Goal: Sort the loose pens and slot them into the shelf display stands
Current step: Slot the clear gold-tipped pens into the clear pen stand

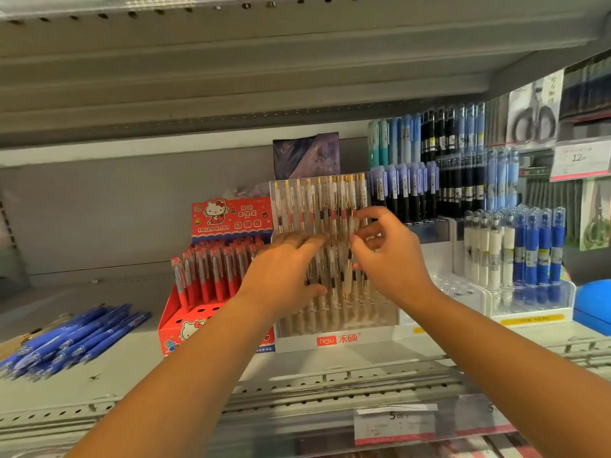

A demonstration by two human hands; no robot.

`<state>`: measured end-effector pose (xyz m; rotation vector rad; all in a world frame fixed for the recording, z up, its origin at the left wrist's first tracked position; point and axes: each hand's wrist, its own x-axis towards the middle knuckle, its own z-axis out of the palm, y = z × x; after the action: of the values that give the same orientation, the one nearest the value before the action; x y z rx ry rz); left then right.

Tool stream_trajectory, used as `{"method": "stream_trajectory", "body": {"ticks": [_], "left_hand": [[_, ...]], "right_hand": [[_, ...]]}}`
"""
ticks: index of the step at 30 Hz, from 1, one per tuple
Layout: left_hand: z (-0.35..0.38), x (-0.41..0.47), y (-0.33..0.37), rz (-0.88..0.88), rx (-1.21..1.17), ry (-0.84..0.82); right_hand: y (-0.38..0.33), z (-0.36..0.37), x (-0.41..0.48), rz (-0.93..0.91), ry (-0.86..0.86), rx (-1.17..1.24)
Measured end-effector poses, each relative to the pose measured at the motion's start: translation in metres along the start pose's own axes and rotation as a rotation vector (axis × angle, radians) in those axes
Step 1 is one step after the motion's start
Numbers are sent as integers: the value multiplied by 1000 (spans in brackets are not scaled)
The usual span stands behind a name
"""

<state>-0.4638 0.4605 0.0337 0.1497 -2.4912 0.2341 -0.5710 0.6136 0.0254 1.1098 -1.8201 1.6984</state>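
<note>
A clear display stand point(334, 340) with a red "hesu" label holds rows of white pens with gold clips point(317, 200). Both hands are in among these pens. My left hand point(281, 276) grips a bunch of the white pens, fingers over them and thumb underneath. My right hand point(386, 256) pinches one white pen point(347, 276) between thumb and fingers, standing upright over the stand's front rows. A loose pile of blue pens point(76, 338) lies flat on the shelf at the far left.
A red Hello Kitty stand point(205, 312) with red pens sits left of the clear one. Right of it are a white stand point(529, 312) with white and blue pens and tiered racks of blue and black pens point(429, 166). Price tags point(396, 421) hang on the shelf edge.
</note>
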Motion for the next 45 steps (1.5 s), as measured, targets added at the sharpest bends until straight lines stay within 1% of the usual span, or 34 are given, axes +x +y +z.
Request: {"method": "stream_trajectory", "body": {"ticks": [4, 7, 9, 15, 18, 20, 23, 25, 26, 29, 31, 33, 36, 39, 45], "left_hand": [[2, 0, 0, 6, 6, 16], [4, -1, 0, 6, -23, 32], [6, -3, 1, 4, -46, 49], [6, -2, 4, -22, -19, 42], [3, -3, 7, -57, -16, 16], [-2, -8, 10, -88, -79, 36], [-13, -23, 9, -124, -199, 163], [-23, -39, 2, -160, -319, 219], [-27, -48, -3, -186, -378, 223], [-40, -79, -27, -290, -504, 219], [-47, -99, -47, -371, -554, 211], [-55, -121, -71, -440, -571, 175], [-67, -158, -113, -513, -530, 92], [-88, -195, -159, -591, -505, 26], [-122, -253, -253, -684, -381, -118]], "right_hand": [[7, 4, -5, -19, -73, -73], [11, 8, -8, 27, -212, -173], [13, 9, -9, 62, -243, -186], [12, 6, -11, 76, -237, -193], [9, 3, -14, 15, -180, -243], [5, -1, -16, -38, -125, -280], [-6, -4, -17, -115, -38, -218], [-18, -1, -22, -163, -56, -92], [-26, 4, -25, -164, -108, -20], [-51, 33, -35, -90, -367, 116], [-66, 61, -41, -13, -561, 127], [-79, 91, -46, 25, -665, 97], [-96, 137, -55, 23, -706, 51], [-113, 191, -63, 61, -730, 83], [-148, 295, -73, 79, -745, 42]]}}
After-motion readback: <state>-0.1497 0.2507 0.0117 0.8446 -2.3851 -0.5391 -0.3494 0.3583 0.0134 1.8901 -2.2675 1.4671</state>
